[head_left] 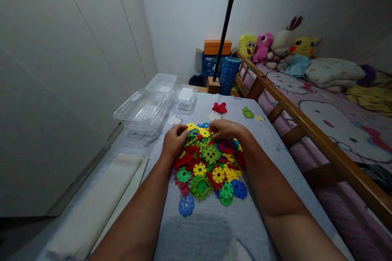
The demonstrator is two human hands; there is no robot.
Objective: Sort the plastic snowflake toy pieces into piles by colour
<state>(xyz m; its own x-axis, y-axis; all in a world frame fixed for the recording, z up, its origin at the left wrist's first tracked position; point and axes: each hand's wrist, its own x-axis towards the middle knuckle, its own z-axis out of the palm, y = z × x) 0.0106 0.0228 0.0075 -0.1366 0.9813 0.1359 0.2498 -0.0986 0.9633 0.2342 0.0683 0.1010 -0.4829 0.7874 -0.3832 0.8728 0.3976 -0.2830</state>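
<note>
A heap of plastic building pieces [210,154], in red, yellow, green and blue, lies on the cloth-covered table. Many are notched discs, such as a blue one [186,205] at the near edge; others are square and lattice-like. My left hand [175,142] is at the heap's far left side, its fingers curved and a gap showing between thumb and forefinger. Over the far right of the heap, my right hand [226,129] has its fingers bent down and drawn together among the pieces. What the right fingertips pinch, if anything, is hidden.
Clear plastic containers [139,108] stand at the back left. A red assembled piece [219,108] and a green one [247,112] lie beyond the heap. Folded white cloth [98,200] is at the left. A wooden bed rail [284,108] borders the right side.
</note>
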